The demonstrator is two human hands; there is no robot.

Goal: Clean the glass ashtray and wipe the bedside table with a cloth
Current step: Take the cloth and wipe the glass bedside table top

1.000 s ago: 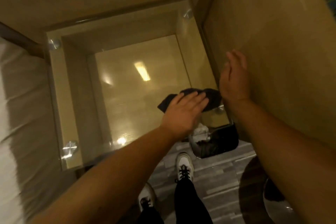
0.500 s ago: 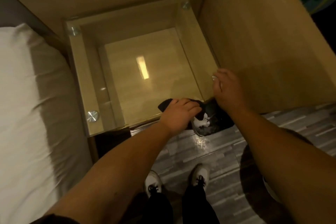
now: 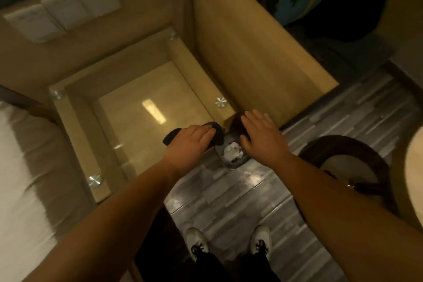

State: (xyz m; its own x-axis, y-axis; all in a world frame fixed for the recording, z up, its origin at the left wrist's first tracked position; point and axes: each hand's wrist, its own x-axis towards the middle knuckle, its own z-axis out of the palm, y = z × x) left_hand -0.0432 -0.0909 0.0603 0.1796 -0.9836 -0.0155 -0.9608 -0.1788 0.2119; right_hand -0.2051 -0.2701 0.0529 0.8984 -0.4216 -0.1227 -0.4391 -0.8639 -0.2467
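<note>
The glass-topped bedside table (image 3: 80, 121) stands between the bed and a wooden panel. A dark cloth (image 3: 217, 131) lies at the table's front right edge. My left hand (image 3: 190, 144) rests on it, fingers bent over the cloth at the edge. My right hand (image 3: 261, 135) hovers flat with straight fingers just right of the table's corner, above a dark bin. No ashtray is in view.
A dark waste bin (image 3: 233, 155) with crumpled white paper sits on the grey floor below the table's front corner. A white bed (image 3: 20, 178) lies left. A wooden side panel (image 3: 251, 52) rises on the right. A round stool (image 3: 348, 167) stands at the right.
My left hand has dragged the cloth to the table's front right edge, above the bin. My right hand moved from beside the cloth to flat over the bin. The camera pulled back.
</note>
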